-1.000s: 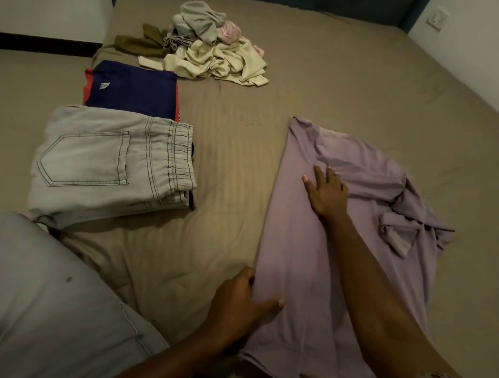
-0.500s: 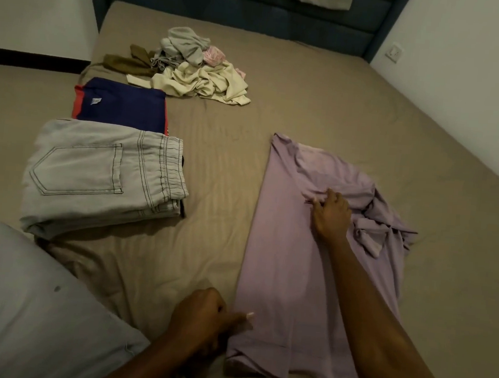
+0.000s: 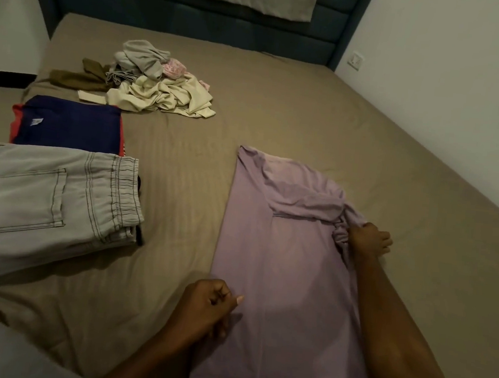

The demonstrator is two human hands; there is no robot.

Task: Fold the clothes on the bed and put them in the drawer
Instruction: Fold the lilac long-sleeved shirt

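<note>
Lilac cloth: the shirt (image 3: 282, 252) lies flat on the bed (image 3: 324, 111), in front of the person and a little to the right, its long axis running from the near edge away toward the headboard (image 3: 198, 6).
Left edge: already straight, apparently turned in along the shirt's length.
Right hand (image 3: 369, 238): fingers curled round a bunched wad of fabric at the shirt's right edge, about halfway up.
Left hand (image 3: 206, 301): loosely fisted on the shirt's near left edge, thumb lying out on the cloth; whether it pinches the fabric or only rests there I cannot tell.
Key relation: the loose cloth lies to the right of the flat panel, so the fold probably goes leftward across the long axis; the right hand is nearer and already has hold of it.
Folded already: grey jeans (image 3: 48, 201) and a navy garment (image 3: 70, 123), well to the left.
Still to fold: a heap of clothes (image 3: 157, 86) farther up the bed.
Hidden: the shirt's hem is cut off by the bottom of the view; the right sleeve is lost in the bunch; no drawer is in view.
</note>
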